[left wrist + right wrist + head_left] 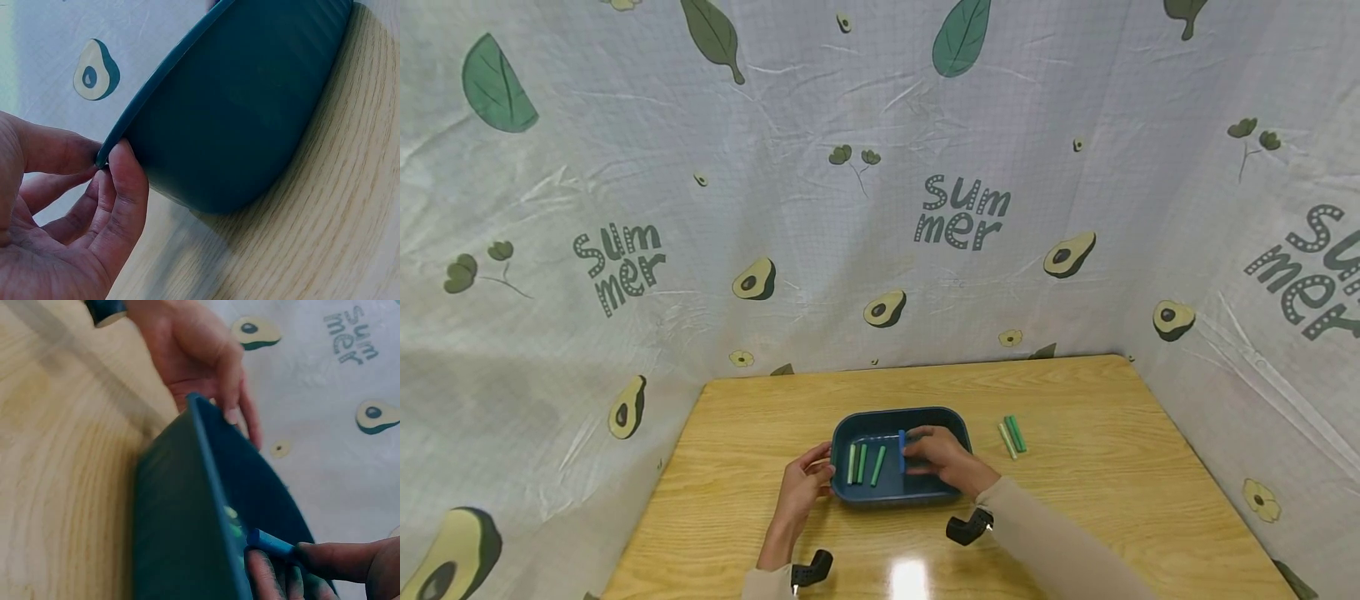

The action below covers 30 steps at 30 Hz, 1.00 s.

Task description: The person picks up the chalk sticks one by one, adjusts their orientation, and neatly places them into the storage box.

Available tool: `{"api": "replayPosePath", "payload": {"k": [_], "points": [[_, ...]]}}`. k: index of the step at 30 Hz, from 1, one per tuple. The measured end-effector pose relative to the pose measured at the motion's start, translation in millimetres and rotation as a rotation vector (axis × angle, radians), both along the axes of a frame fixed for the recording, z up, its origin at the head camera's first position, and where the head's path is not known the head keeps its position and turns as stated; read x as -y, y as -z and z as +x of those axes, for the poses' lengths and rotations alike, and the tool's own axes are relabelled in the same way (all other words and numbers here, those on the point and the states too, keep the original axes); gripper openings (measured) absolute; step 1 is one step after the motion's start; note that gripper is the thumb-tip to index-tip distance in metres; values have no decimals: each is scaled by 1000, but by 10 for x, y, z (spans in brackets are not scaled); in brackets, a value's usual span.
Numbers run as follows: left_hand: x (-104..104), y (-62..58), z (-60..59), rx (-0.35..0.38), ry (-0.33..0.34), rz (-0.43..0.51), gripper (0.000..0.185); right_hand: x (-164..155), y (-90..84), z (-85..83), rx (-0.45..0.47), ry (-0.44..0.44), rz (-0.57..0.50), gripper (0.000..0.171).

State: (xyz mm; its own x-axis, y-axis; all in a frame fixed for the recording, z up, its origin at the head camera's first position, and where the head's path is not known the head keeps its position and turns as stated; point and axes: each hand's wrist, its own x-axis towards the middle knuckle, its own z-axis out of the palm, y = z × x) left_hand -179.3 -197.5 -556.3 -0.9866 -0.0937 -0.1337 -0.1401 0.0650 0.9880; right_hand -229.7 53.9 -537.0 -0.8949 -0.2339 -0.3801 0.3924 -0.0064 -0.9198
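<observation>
A dark blue tray sits mid-table with three green sticks lying side by side inside it. My right hand reaches into the tray and pinches a short blue stick by its near end. In the right wrist view the blue stick shows just over the tray's rim, between my fingertips. My left hand holds the tray's left rim. The left wrist view shows my thumb and forefinger meeting at that rim, against the tray's outer wall.
Two more sticks, pale and green, lie on the wooden table to the right of the tray. A printed fabric backdrop closes in the table at the back and on both sides. Black wrist mounts sit near the front edge.
</observation>
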Motion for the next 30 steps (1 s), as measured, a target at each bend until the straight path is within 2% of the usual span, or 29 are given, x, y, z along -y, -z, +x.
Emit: {"api": "replayPosePath", "payload": {"k": [7, 21, 27, 30], "points": [[-3, -23, 1, 15, 3, 14, 45, 80, 99, 19, 15, 4, 24, 47], [-7, -34, -5, 17, 13, 20, 45, 138, 161, -19, 40, -2, 76, 44], [-9, -23, -9, 26, 15, 29, 46, 133, 158, -6, 21, -15, 108, 45], [-8, -27, -7, 25, 14, 34, 47, 118, 154, -1, -1, -28, 81, 50]]}}
